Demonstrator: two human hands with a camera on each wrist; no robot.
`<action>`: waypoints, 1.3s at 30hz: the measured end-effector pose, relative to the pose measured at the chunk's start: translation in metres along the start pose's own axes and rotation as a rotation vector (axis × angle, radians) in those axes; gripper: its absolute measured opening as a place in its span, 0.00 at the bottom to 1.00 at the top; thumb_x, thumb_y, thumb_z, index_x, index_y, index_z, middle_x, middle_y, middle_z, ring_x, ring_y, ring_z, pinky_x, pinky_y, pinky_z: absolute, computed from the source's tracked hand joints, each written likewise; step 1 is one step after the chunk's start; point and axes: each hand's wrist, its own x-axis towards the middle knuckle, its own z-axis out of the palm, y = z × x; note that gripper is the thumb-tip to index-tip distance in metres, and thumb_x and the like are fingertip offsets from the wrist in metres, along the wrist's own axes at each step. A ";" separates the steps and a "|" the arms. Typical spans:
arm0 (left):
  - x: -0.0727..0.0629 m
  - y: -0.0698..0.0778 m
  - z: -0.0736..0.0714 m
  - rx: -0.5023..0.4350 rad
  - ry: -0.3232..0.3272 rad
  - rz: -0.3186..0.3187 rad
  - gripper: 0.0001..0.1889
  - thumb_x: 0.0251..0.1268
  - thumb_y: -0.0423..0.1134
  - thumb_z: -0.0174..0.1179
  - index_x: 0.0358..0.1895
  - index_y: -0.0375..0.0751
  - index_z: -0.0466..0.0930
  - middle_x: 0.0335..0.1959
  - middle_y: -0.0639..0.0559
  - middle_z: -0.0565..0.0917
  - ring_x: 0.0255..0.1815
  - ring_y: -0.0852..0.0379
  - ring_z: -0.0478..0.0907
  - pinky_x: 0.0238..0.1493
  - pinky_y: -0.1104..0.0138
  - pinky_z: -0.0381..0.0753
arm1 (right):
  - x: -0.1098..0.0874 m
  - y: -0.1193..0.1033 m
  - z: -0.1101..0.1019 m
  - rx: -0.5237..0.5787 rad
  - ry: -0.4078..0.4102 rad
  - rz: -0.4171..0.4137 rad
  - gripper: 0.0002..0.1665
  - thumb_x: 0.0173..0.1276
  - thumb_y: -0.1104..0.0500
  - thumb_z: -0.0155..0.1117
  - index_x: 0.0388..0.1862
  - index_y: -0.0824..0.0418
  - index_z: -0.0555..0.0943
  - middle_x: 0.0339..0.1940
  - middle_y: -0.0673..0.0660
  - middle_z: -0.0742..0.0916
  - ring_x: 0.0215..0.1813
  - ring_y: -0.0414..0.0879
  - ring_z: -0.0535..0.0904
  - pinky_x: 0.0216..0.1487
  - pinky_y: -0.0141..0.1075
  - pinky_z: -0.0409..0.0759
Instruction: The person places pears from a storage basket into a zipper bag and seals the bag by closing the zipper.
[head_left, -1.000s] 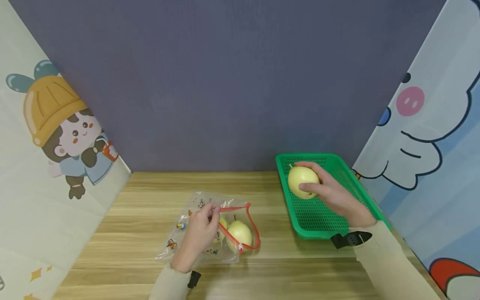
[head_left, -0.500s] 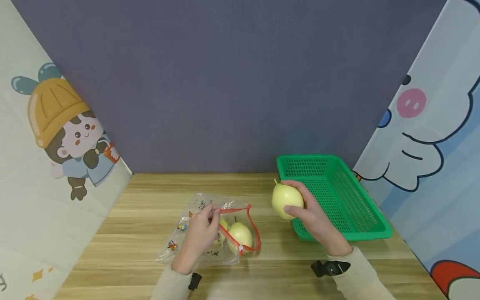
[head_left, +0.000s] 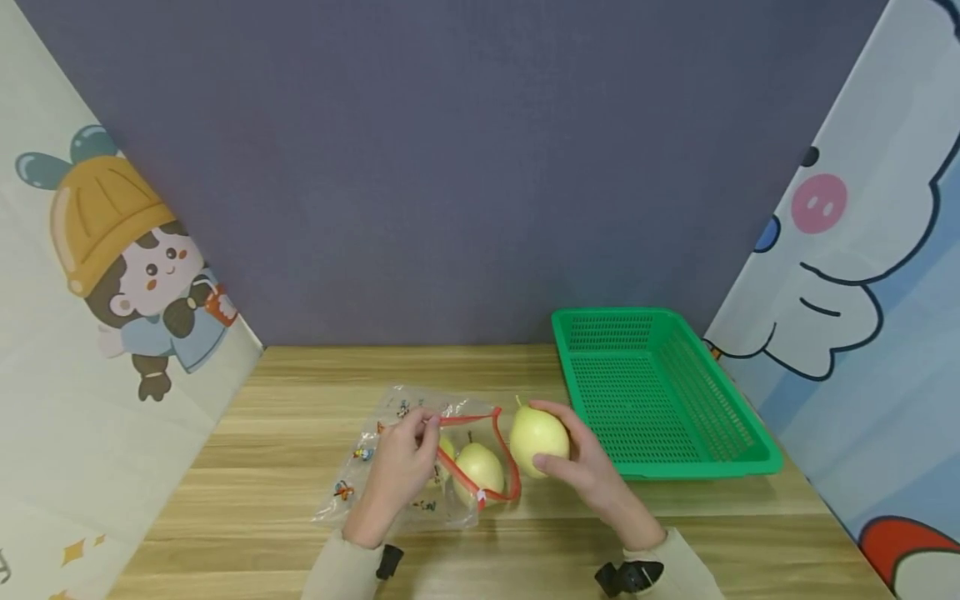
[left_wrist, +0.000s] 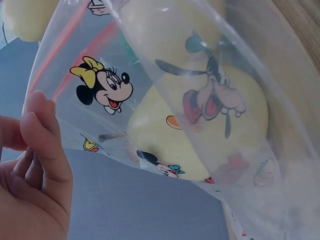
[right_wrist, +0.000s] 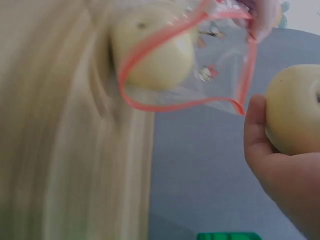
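1. Head view: bright, even, diffuse light; soft short shadows under the green basket (head_left: 660, 400) on the counter (head_left: 300, 400); side walls bowed toward 3 and 9 o'clock.
2. Left wrist view: sharp close-up; white glare on the plastic bag (left_wrist: 210, 100) at 12 o'clock.
3. Right wrist view: heavy motion blur, worst toward 9 o'clock; pear (right_wrist: 295, 115) soft.

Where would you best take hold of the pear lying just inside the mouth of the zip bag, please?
Probably round its broad belly, coming in from the right through the red-rimmed mouth that the left hand holds open. The pear inside the bag lies with its stem pointing away, so the round flank faces the opening.
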 end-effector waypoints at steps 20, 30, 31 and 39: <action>0.003 0.002 -0.001 0.003 -0.015 0.003 0.07 0.75 0.29 0.55 0.44 0.30 0.82 0.12 0.66 0.67 0.07 0.73 0.60 0.06 0.76 0.59 | 0.007 0.018 0.043 -0.082 -0.090 0.167 0.40 0.64 0.58 0.72 0.73 0.63 0.68 0.63 0.67 0.76 0.53 0.54 0.79 0.47 0.42 0.84; 0.003 0.001 0.000 -0.001 0.000 0.017 0.06 0.75 0.29 0.56 0.43 0.31 0.83 0.12 0.66 0.68 0.08 0.73 0.60 0.06 0.75 0.60 | 0.019 0.008 0.061 -0.194 -0.011 0.264 0.41 0.66 0.50 0.72 0.75 0.55 0.68 0.61 0.63 0.79 0.52 0.52 0.80 0.45 0.41 0.83; 0.003 0.001 0.000 0.000 0.002 0.023 0.06 0.74 0.29 0.56 0.43 0.31 0.83 0.12 0.66 0.68 0.08 0.73 0.60 0.06 0.76 0.60 | 0.019 0.007 0.061 -0.198 -0.007 0.269 0.41 0.67 0.50 0.71 0.76 0.55 0.67 0.63 0.64 0.78 0.54 0.52 0.80 0.47 0.43 0.82; 0.004 -0.001 0.001 0.009 0.020 0.068 0.06 0.73 0.28 0.57 0.41 0.30 0.83 0.13 0.67 0.66 0.10 0.73 0.57 0.08 0.76 0.58 | 0.021 0.006 0.063 -0.251 0.006 0.272 0.43 0.63 0.54 0.65 0.78 0.54 0.65 0.75 0.64 0.71 0.66 0.57 0.74 0.60 0.53 0.75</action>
